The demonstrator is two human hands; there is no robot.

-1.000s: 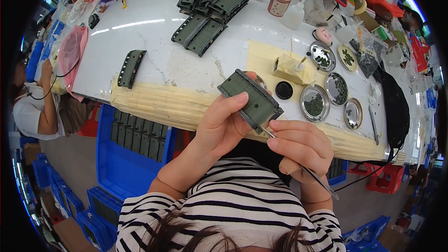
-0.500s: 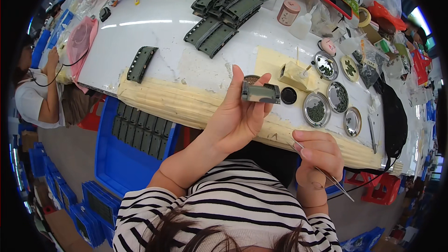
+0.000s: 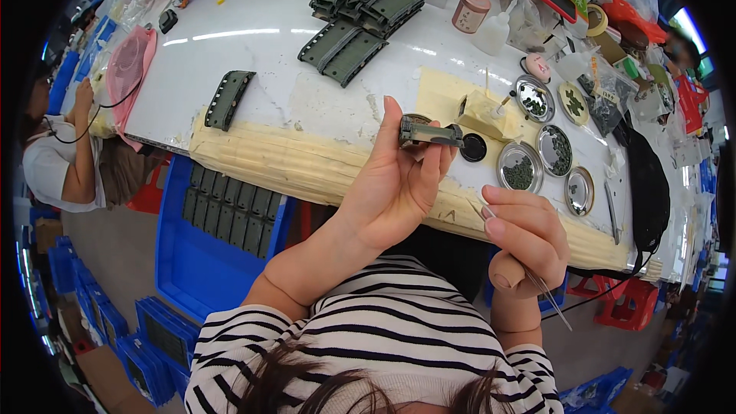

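The left hand (image 3: 395,184) pinches a dark green plastic part (image 3: 429,134) between its raised fingertips, above the desk (image 3: 253,54). The right hand (image 3: 525,234), fingers curled, grips thin tweezers (image 3: 548,295) below.

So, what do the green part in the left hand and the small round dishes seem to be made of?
The green part in the left hand looks like matte moulded plastic: dull, even olive colour, no shine. The round dishes look like polished metal, since their rims gleam silver.

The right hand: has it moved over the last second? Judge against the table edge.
Yes. The right hand has drawn back from the green part and down, below the table edge, toward the body, thin tool in its grip.
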